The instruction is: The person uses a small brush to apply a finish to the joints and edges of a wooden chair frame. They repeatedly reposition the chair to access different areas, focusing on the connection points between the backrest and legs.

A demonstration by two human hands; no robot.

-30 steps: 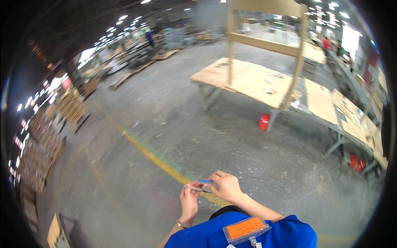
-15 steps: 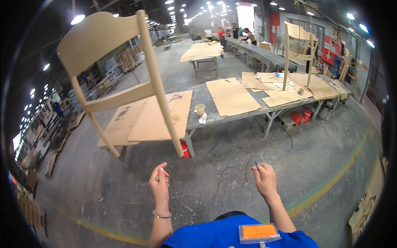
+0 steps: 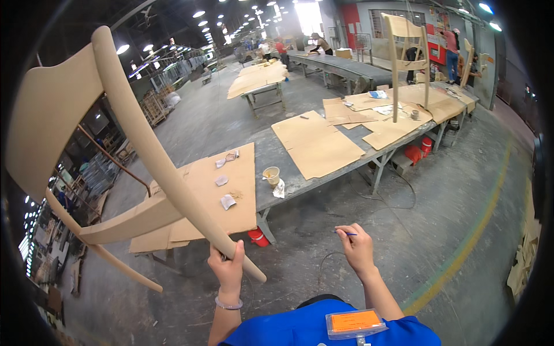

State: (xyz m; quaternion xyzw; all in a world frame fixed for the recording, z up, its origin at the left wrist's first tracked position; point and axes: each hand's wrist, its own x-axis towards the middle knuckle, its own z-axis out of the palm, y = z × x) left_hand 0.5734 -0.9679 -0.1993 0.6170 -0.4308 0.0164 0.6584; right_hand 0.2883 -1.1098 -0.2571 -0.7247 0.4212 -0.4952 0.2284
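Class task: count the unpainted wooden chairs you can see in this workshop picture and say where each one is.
2. One pale unpainted wooden chair gripped by the left hand; another standing on the far cardboard-covered workbench. Others may be hidden behind.

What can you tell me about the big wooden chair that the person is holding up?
The chair is pale, bare wood, smooth and unpainted. It has a wide curved backrest, a flat seat and long rounded legs. It is lifted off the floor and tilted, at the left of the view, in front of the long table. The left hand grips one leg near its end.
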